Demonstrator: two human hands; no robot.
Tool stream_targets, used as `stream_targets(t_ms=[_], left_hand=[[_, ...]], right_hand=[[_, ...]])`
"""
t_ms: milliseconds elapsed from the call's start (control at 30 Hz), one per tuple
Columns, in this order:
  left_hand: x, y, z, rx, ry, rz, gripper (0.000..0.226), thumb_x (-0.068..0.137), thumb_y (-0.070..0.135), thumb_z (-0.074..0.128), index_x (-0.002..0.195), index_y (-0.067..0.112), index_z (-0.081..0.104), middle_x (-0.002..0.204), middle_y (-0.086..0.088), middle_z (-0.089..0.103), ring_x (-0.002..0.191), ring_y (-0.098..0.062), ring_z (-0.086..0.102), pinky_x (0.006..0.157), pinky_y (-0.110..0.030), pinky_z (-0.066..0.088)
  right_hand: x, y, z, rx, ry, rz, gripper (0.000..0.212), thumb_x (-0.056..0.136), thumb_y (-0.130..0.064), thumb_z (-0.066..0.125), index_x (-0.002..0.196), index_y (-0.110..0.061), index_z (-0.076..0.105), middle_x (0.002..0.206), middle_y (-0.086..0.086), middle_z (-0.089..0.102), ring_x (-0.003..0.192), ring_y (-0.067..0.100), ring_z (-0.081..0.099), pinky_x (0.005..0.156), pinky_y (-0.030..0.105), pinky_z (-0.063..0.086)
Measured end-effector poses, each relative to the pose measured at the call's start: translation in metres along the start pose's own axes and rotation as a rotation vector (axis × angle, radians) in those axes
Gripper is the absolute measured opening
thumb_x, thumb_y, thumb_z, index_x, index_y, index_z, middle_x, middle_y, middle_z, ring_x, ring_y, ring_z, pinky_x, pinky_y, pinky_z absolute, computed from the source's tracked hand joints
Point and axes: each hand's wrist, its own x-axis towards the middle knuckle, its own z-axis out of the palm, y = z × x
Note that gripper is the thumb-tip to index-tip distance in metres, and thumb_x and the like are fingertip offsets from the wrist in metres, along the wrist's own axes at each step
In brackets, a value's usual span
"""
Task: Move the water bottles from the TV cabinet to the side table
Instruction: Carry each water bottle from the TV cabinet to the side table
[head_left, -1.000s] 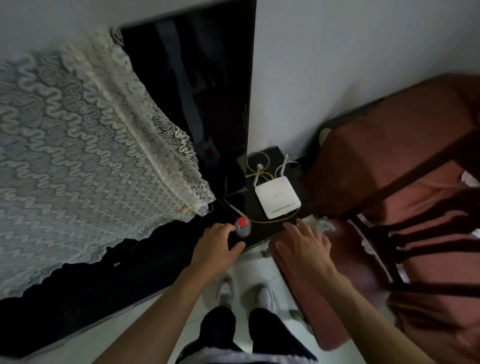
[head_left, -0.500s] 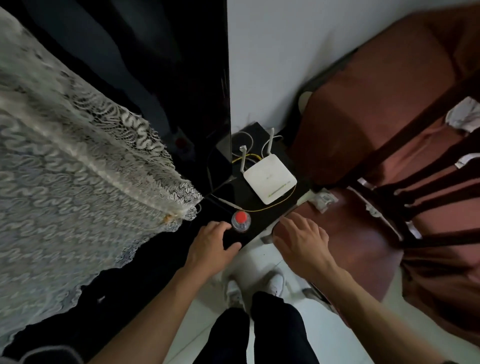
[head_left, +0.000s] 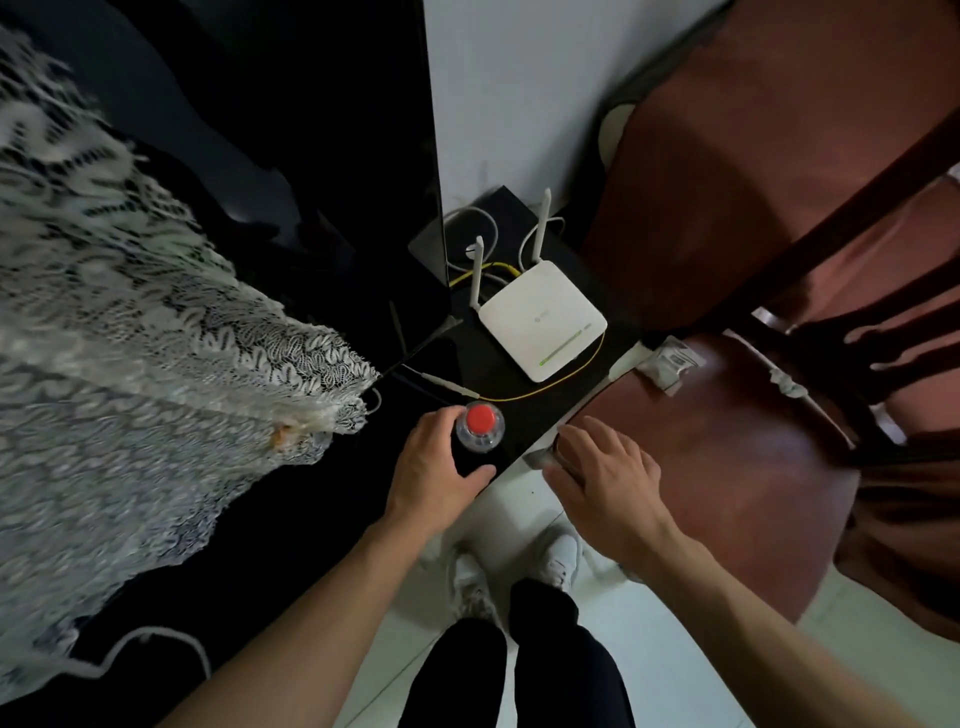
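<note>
Head view: left hand (head_left: 434, 470) curls round the red-capped bottle (head_left: 479, 427), hiding its body; right hand (head_left: 605, 475) spread, holding nothing.

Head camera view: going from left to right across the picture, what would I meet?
Lace cloth → left hand → red-capped water bottle → white router → right hand → dark wooden chair.

Bare forearms, black trousers (head_left: 519, 670) — white sneakers (head_left: 558, 558) below

white router (head_left: 543, 318) | lace cloth (head_left: 130, 374) over TV (head_left: 291, 156) | dark wooden chair (head_left: 779, 312)
</note>
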Motion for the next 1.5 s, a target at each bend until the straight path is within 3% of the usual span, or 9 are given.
stream_targets(t_ms=[300, 633, 833, 967, 1133, 1233, 1333, 1400, 1500], left_hand=[[0.022, -0.007, 0.037, -0.112, 0.198, -0.011, 0.064, 0.064, 0.016, 0.091, 0.118, 0.019, 0.056, 0.115, 0.001, 0.055, 0.104, -0.015, 0.055, 0.083, -0.02, 0.044], [0.03, -0.001, 0.034, -0.165, 0.231, 0.014, 0.056, 0.062, 0.02, 0.087, 0.11, 0.026, 0.058, 0.103, 0.011, 0.06, 0.097, -0.016, 0.062, 0.084, -0.04, 0.058], [0.02, 0.026, 0.012, -0.236, 0.262, 0.076, 0.056, 0.06, 0.023, 0.085, 0.109, 0.031, 0.058, 0.1, 0.01, 0.063, 0.09, -0.016, 0.064, 0.078, -0.043, 0.057], [0.011, 0.059, -0.015, -0.266, 0.28, 0.124, 0.056, 0.06, 0.025, 0.083, 0.111, 0.028, 0.06, 0.102, 0.007, 0.064, 0.089, -0.016, 0.065, 0.077, -0.041, 0.058], [-0.006, 0.112, -0.054, -0.306, 0.28, 0.16, 0.057, 0.06, 0.017, 0.088, 0.111, 0.022, 0.063, 0.101, 0.006, 0.067, 0.089, -0.015, 0.068, 0.077, -0.038, 0.06], [-0.017, 0.147, -0.076, -0.31, 0.255, 0.196, 0.058, 0.061, 0.017, 0.09, 0.112, 0.018, 0.063, 0.1, 0.005, 0.067, 0.089, -0.015, 0.069, 0.077, -0.037, 0.061], [-0.025, 0.182, -0.094, -0.323, 0.222, 0.237, 0.059, 0.059, 0.034, 0.083, 0.112, 0.018, 0.063, 0.1, 0.004, 0.068, 0.09, -0.016, 0.07, 0.076, -0.037, 0.061], [-0.03, 0.205, -0.106, -0.327, 0.218, 0.281, 0.061, 0.058, 0.043, 0.078, 0.112, 0.017, 0.063, 0.101, 0.005, 0.068, 0.092, -0.015, 0.069, 0.079, -0.035, 0.061], [-0.036, 0.24, -0.125, -0.317, 0.22, 0.334, 0.058, 0.059, 0.04, 0.081, 0.11, 0.018, 0.062, 0.099, 0.008, 0.067, 0.09, -0.011, 0.068, 0.078, -0.031, 0.06]], right_hand=[[0.007, 0.0, 0.014, 0.081, 0.0, 0.038, 0.058, 0.097, -0.056, 0.038, 0.149, -0.032, 0.034, 0.159, -0.001, 0.027, 0.146, 0.026, 0.023, 0.115, 0.051, 0.019], [0.008, 0.007, 0.005, 0.191, -0.006, 0.107, 0.054, 0.098, -0.054, 0.041, 0.147, -0.032, 0.038, 0.157, -0.002, 0.03, 0.144, 0.025, 0.028, 0.114, 0.053, 0.024], [0.004, 0.012, -0.02, 0.33, -0.013, 0.104, 0.051, 0.097, -0.055, 0.041, 0.142, -0.03, 0.043, 0.153, -0.001, 0.037, 0.138, 0.022, 0.038, 0.11, 0.055, 0.035], [-0.01, 0.01, -0.051, 0.431, 0.021, 0.102, 0.049, 0.098, -0.052, 0.043, 0.141, -0.028, 0.046, 0.148, -0.002, 0.044, 0.134, 0.018, 0.043, 0.111, 0.043, 0.037], [-0.03, 0.005, -0.094, 0.702, 0.067, 0.16, 0.048, 0.098, -0.048, 0.048, 0.137, -0.02, 0.05, 0.123, -0.003, 0.061, 0.104, 0.005, 0.062, 0.085, 0.02, 0.047], [-0.04, 0.001, -0.12, 0.975, 0.063, 0.22, 0.036, 0.1, -0.043, 0.048, 0.126, -0.018, 0.055, 0.104, 0.002, 0.069, 0.085, 0.004, 0.069, 0.074, 0.019, 0.052], [-0.048, 0.0, -0.147, 1.082, 0.085, 0.249, 0.033, 0.101, -0.047, 0.042, 0.117, -0.024, 0.058, 0.119, 0.002, 0.062, 0.108, 0.013, 0.06, 0.09, 0.027, 0.046], [-0.054, 0.001, -0.164, 1.069, 0.113, 0.238, 0.054, 0.095, -0.061, 0.039, 0.127, -0.021, 0.056, 0.131, 0.003, 0.058, 0.12, 0.017, 0.054, 0.108, 0.039, 0.04], [-0.065, 0.002, -0.189, 1.111, 0.124, 0.256, 0.075, 0.088, -0.073, 0.035, 0.135, -0.018, 0.053, 0.133, 0.004, 0.058, 0.124, 0.02, 0.052, 0.113, 0.046, 0.037]])
